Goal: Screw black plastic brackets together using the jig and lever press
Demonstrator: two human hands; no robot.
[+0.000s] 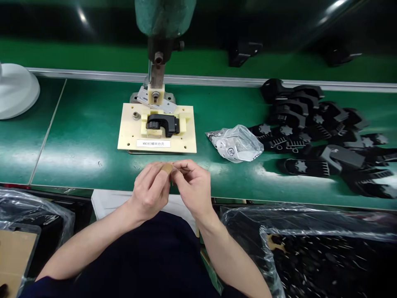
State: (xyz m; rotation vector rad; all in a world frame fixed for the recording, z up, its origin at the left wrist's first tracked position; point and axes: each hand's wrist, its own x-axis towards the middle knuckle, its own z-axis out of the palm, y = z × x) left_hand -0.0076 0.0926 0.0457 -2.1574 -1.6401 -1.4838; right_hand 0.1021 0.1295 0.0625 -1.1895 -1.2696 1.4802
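At the front edge of the green bench, my left hand (pixel 151 188) and my right hand (pixel 194 186) meet with their fingertips pinched together. A tan cover, like a finger cot (pixel 168 167), shows at the tip of a left-hand digit. Whatever lies between the fingertips is too small and hidden to make out. Just beyond my hands stands a cream fixture plate (pixel 125 130) with a printed label. A curved black plastic part (pixel 167 122) sits in its raised nest, below the head of a green press (pixel 166 16).
Right of the fixture lies a crumpled clear plastic bag (pixel 237 142). Several black plastic parts (pixel 336 159) are piled farther right. A white round base (pixel 17 91) stands at left. Below the bench, a plastic-lined bin (pixel 322 260) holds many small dark pieces.
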